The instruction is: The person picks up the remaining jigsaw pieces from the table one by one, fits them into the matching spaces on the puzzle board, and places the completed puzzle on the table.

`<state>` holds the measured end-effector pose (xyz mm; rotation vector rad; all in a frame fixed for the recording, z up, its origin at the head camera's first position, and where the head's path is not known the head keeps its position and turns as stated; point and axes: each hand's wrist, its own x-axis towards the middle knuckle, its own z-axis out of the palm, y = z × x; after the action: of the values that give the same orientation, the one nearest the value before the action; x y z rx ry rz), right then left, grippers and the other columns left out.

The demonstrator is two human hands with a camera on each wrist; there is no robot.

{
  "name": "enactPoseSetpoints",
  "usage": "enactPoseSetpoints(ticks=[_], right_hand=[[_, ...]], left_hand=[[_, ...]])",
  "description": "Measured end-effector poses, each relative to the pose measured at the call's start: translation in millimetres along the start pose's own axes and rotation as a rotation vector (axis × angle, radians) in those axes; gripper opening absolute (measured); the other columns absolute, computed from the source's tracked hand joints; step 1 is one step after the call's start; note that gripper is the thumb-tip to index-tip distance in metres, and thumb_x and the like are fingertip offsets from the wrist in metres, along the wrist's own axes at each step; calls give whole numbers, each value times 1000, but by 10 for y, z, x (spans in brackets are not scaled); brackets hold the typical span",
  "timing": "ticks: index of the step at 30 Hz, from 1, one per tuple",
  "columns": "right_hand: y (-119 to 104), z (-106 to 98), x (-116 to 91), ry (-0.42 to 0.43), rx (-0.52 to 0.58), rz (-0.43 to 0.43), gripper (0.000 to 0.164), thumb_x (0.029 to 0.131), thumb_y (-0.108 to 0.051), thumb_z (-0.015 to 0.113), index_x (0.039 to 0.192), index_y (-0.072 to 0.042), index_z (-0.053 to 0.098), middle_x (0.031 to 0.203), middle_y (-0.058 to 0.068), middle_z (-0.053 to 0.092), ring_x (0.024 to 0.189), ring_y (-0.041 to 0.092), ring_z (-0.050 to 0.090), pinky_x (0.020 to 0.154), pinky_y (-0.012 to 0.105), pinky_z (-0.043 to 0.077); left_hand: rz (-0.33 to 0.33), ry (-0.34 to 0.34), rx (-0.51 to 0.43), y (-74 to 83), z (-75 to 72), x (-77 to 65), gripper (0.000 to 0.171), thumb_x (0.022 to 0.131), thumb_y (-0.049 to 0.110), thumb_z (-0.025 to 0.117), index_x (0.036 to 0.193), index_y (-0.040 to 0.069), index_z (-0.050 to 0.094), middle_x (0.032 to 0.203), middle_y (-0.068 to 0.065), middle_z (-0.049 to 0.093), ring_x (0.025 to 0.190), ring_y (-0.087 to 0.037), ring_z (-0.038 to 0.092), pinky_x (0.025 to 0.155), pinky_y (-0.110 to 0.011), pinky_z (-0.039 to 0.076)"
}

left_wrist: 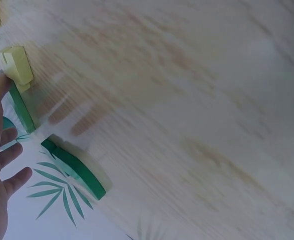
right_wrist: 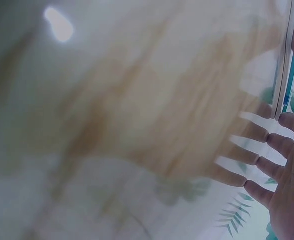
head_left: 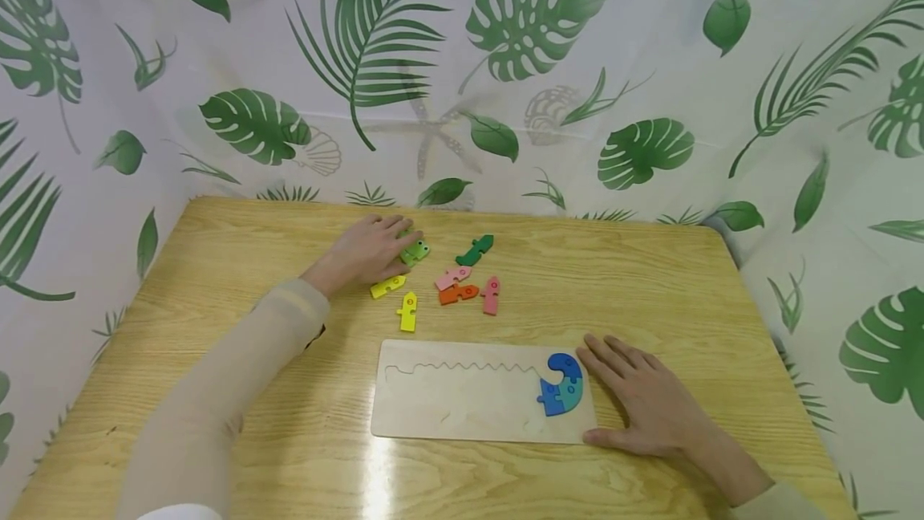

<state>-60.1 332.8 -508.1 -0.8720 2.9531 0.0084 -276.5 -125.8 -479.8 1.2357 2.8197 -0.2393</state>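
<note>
My left hand reaches over the far part of the table, its fingers spread and partly covering a light green puzzle piece with eyes. In the left wrist view the thumb is by a yellow piece, and a green curved piece lies near the fingers. Against the right end of a wooden puzzle board rests my right hand, fingers straight and the thumb at the near corner. Dark blue, teal and blue pieces sit in the board's right end.
Loose pieces lie beyond the board: yellow, another yellow, orange, light pink, darker pink and dark green. A leaf-printed cloth hangs behind the table.
</note>
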Motion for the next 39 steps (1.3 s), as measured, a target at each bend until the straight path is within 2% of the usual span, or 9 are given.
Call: enactPoseSetpoints(ticks=[14,39], right_hand=[[-25,-18,15,-12,12,11,112,81,-88,60,164,-16,38,171,11,38,154,41,41,116,64,45],[-15,6,10,5,16,6,112,82,-88,60,164,-16,39,171,11,39,153,41,41,114,64,46]], left_hand=[[-21,-48,-25,14,18,79,67,108,52,51,163,16,40,163,-18,48,152,-37,47,124,-55,41],[-38,-34,-50,36,79,77,63,109,52,51,157,12,49,150,-16,60,140,-34,57,117,-51,49]])
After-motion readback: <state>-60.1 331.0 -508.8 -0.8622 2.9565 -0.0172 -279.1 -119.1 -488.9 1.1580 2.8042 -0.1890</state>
